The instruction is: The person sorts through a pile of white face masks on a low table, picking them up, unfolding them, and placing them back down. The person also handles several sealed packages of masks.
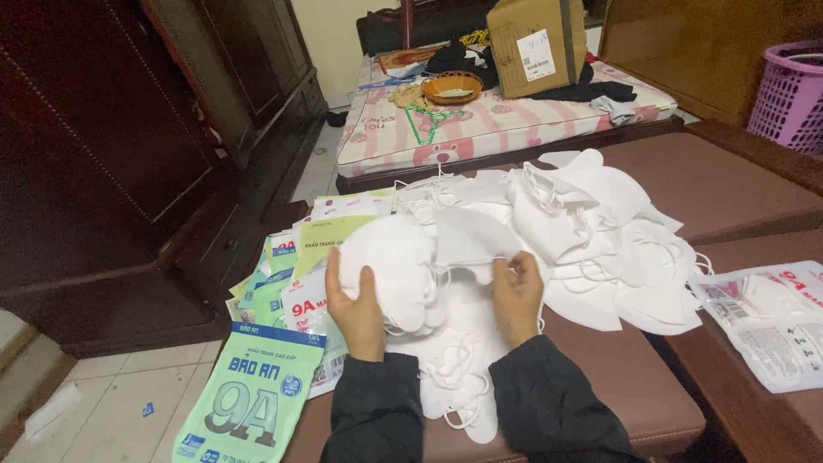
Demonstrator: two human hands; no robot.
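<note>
My left hand (358,310) grips a small stack of white face masks (393,261) by its lower left edge, thumb on top. My right hand (517,296) pinches the right end of the same masks near an ear loop. Both arms wear black sleeves. A big loose pile of white masks (591,231) spreads behind and to the right on the brown padded bench (634,386). More masks (459,377) lie under my wrists. Empty green and white mask packets (249,399) lie fanned out at the left edge.
A filled clear mask packet (771,321) lies at the right. Behind stand a mattress with a pink sheet (480,129), a cardboard box (536,43), a woven basket (452,86) and a pink laundry basket (790,90). A dark wooden cabinet (111,154) is at the left.
</note>
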